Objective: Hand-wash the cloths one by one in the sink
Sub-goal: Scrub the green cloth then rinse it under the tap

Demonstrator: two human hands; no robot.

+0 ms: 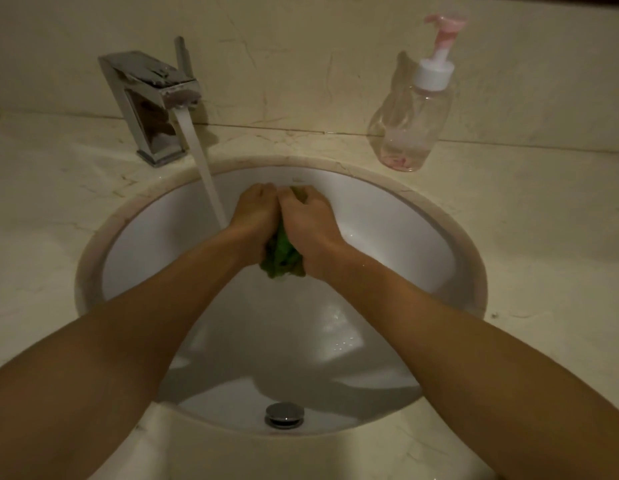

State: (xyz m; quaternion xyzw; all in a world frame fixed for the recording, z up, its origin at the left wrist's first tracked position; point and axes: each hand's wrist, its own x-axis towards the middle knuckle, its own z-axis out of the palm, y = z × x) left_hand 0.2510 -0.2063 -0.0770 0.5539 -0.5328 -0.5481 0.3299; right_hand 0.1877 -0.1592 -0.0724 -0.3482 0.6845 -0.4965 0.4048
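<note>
I see both grips meeting over the far half of the white sink (387,216). The left grip (256,216) and the right grip (309,223) are pressed side by side, knuckles touching, each with its fingers curled round the same green cloth (282,254). The cloth is bunched into a wad between the two palms. Most of it is hidden, and a lump shows below, between the wrists and above the basin. Water (205,168) runs from the square chrome tap (152,102) at the back left and comes down at the outer side of the left wrist. I cannot tell whether it strikes the cloth. A clear pump bottle (410,123) with a pink nozzle stands on the marble desk (526,237) at the back right. A round metal plug (284,414) sits at the near side of the basin.
</note>
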